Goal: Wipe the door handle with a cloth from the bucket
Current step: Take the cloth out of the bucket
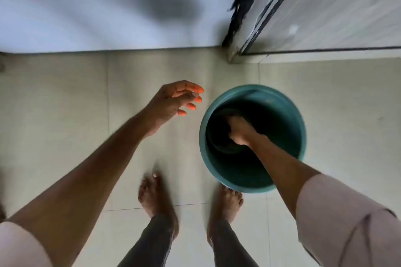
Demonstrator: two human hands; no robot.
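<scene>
A teal bucket [288, 158] stands on the tiled floor just ahead of my feet. My right hand [239, 131] reaches down inside it, fingers closed around a dark cloth [219, 136] that lies at the bottom; the cloth is hard to make out in the shadow. My left hand [173, 101] hovers to the left of the bucket's rim, above the floor, fingers spread and holding nothing. The door handle is out of view.
A white wall [86, 6] runs across the back. At the top right stands a dark door frame [243, 13] with a pale door panel [338, 6] and its threshold. My bare feet [156, 197] stand on beige tiles right behind the bucket.
</scene>
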